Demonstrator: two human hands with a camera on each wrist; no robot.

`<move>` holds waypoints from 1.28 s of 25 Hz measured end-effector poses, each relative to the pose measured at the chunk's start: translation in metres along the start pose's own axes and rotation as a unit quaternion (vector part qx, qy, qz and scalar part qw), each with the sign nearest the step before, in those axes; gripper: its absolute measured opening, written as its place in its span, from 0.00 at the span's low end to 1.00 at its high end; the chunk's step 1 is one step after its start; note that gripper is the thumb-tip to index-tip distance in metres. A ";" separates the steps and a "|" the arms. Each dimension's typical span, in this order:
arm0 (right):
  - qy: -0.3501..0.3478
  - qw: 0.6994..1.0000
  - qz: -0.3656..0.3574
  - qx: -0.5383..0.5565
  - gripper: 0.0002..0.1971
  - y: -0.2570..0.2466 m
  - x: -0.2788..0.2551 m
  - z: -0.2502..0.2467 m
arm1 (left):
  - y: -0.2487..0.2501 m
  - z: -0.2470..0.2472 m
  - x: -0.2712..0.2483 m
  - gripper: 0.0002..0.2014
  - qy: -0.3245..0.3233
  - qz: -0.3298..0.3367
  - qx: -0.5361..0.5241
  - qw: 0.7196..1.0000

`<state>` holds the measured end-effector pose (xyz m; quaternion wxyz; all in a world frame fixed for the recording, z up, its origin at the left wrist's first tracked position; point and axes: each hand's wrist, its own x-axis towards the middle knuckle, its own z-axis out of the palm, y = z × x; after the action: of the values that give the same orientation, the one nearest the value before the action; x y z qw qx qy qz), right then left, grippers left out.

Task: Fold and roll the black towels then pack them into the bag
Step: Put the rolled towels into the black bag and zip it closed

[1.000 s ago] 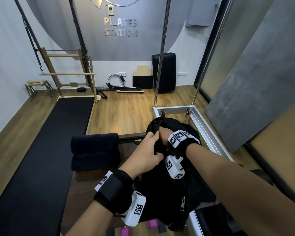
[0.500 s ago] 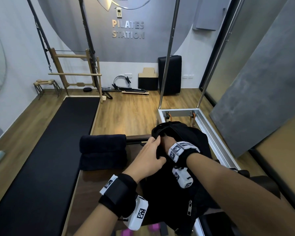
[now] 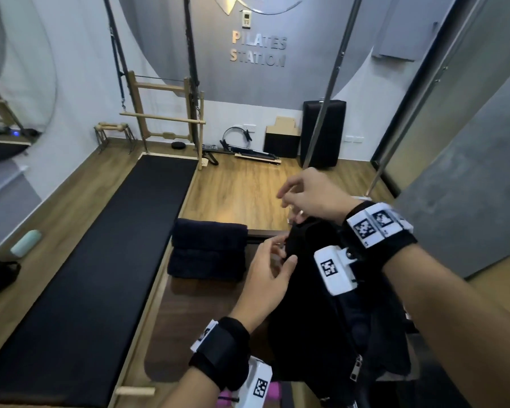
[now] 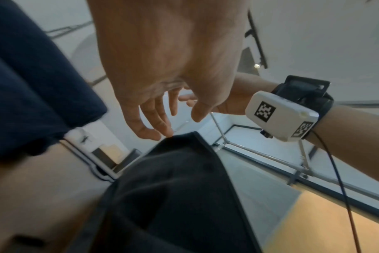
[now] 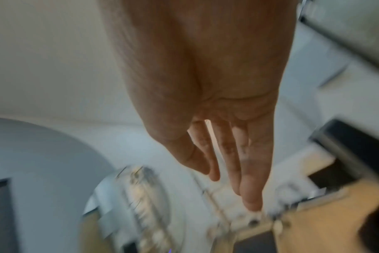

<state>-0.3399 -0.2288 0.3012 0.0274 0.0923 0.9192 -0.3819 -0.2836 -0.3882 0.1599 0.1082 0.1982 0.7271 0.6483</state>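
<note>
The black towels [image 3: 208, 250] lie stacked on the counter [image 3: 189, 313] beside the bag [image 3: 321, 304]; they look soft and floppy, so grab a whole roll. Both hands, left hand [image 3: 267, 278] and right hand [image 3: 314, 195], have loose fingers holding nothing

You have one black bag [image 3: 321, 304] in front of you and two rolled black towels [image 3: 208, 250] stacked one on the other beside it. Two hands are in view, your left hand [image 3: 265, 278] and your right hand [image 3: 312, 195], each with one marker-tagged wristband. One long black mat [image 3: 95, 260] lies on the floor.
</note>
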 end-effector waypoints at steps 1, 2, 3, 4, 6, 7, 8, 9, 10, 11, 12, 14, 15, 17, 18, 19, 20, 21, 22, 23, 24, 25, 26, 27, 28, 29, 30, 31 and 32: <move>-0.025 1.000 -0.009 -0.012 0.06 -0.009 0.010 0.022 | -0.010 -0.010 -0.002 0.14 0.034 -0.030 -0.029 0.999; -0.052 0.998 -0.010 -0.036 0.09 -0.015 0.021 0.045 | -0.020 -0.021 -0.005 0.11 0.063 -0.063 -0.050 0.995; -0.078 0.994 -0.007 -0.074 0.16 -0.018 0.033 0.067 | -0.030 -0.034 -0.008 0.09 0.090 -0.096 -0.061 0.989; -0.103 0.988 -0.007 -0.114 0.24 -0.018 0.044 0.089 | -0.039 -0.046 -0.013 0.07 0.117 -0.123 -0.069 0.983; -0.145 0.973 -0.003 -0.179 0.39 -0.014 0.060 0.127 | -0.056 -0.068 -0.022 0.08 0.160 -0.160 -0.091 0.970; -0.157 0.965 0.001 -0.210 0.42 -0.009 0.065 0.142 | -0.061 -0.075 -0.026 0.09 0.176 -0.175 -0.106 0.963; -0.160 0.957 0.000 -0.242 0.42 -0.005 0.071 0.157 | -0.067 -0.082 -0.029 0.11 0.189 -0.188 -0.121 0.956; -0.156 0.950 -0.001 -0.271 0.40 -0.001 0.076 0.169 | -0.072 -0.089 -0.031 0.12 0.197 -0.201 -0.135 0.950; -0.147 0.944 -0.001 -0.294 0.36 0.002 0.078 0.177 | -0.075 -0.094 -0.031 0.12 0.198 -0.215 -0.149 0.945; -0.137 0.941 0.001 -0.308 0.33 0.003 0.079 0.181 | -0.076 -0.098 -0.030 0.13 0.192 -0.230 -0.165 0.940; -0.127 0.941 0.001 -0.315 0.32 0.004 0.080 0.183 | -0.076 -0.102 -0.027 0.13 0.182 -0.242 -0.187 0.934; -0.112 0.945 0.001 -0.307 0.29 0.006 0.079 0.181 | -0.072 -0.105 -0.015 0.15 0.165 -0.250 -0.223 0.928; -0.106 0.949 0.002 -0.295 0.27 0.005 0.077 0.179 | -0.067 -0.106 -0.008 0.15 0.164 -0.246 -0.239 0.925; -0.088 0.964 0.001 -0.251 0.24 0.002 0.069 0.173 | -0.054 -0.108 0.008 0.13 0.178 -0.241 -0.279 0.912; -0.072 0.973 0.001 -0.220 0.24 -0.001 0.063 0.169 | -0.045 -0.111 0.016 0.13 0.184 -0.240 -0.301 0.904; -0.060 0.981 0.000 -0.186 0.23 -0.006 0.055 0.164 | -0.035 -0.113 0.023 0.15 0.184 -0.238 -0.321 0.898; -0.052 0.986 -0.008 -0.156 0.22 -0.011 0.047 0.159 | -0.026 -0.115 0.028 0.18 0.182 -0.234 -0.337 0.893; -0.045 0.989 -0.019 -0.137 0.22 -0.015 0.037 0.153 | -0.017 -0.116 0.032 0.21 0.182 -0.231 -0.353 0.888; -0.035 0.991 -0.035 -0.126 0.22 -0.019 0.027 0.148 | -0.008 -0.116 0.036 0.23 0.184 -0.228 -0.365 0.884; -0.023 0.992 -0.048 -0.114 0.22 -0.023 0.017 0.141 | 0.001 -0.115 0.038 0.25 0.187 -0.225 -0.374 0.880; -0.009 0.994 -0.064 -0.093 0.22 -0.027 0.008 0.136 | 0.009 -0.113 0.041 0.27 0.191 -0.219 -0.382 0.877; 0.002 0.995 -0.076 -0.065 0.22 -0.029 -0.002 0.128 | 0.017 -0.109 0.042 0.28 0.191 -0.212 -0.391 0.875; 0.013 0.996 -0.083 -0.039 0.23 -0.030 -0.011 0.119 | 0.025 -0.104 0.042 0.30 0.186 -0.208 -0.403 0.872; 0.026 0.996 -0.083 -0.018 0.24 -0.030 -0.021 0.110 | 0.034 -0.098 0.040 0.32 0.170 -0.206 -0.419 0.868; 0.044 0.996 -0.081 0.003 0.24 -0.028 -0.029 0.101 | 0.042 -0.091 0.039 0.33 0.143 -0.203 -0.436 0.865; 0.059 0.995 -0.071 0.032 0.24 -0.025 -0.037 0.092 | 0.050 -0.084 0.037 0.32 0.110 -0.197 -0.453 0.862; 0.069 0.993 -0.052 0.075 0.26 -0.022 -0.045 0.082 | 0.059 -0.074 0.035 0.31 0.076 -0.190 -0.465 0.861; 0.060 0.991 -0.025 0.119 0.32 -0.019 -0.053 0.072 | 0.066 -0.063 0.034 0.30 0.048 -0.183 -0.474 0.860; 0.037 0.986 0.003 0.160 0.40 -0.019 -0.059 0.062 | 0.072 -0.054 0.034 0.31 0.028 -0.175 -0.479 0.860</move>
<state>-0.2864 -0.2946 0.2774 -0.0206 0.1126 0.8462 -0.5204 -0.3256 -0.4163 0.2418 0.2811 -0.0263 0.3523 0.8923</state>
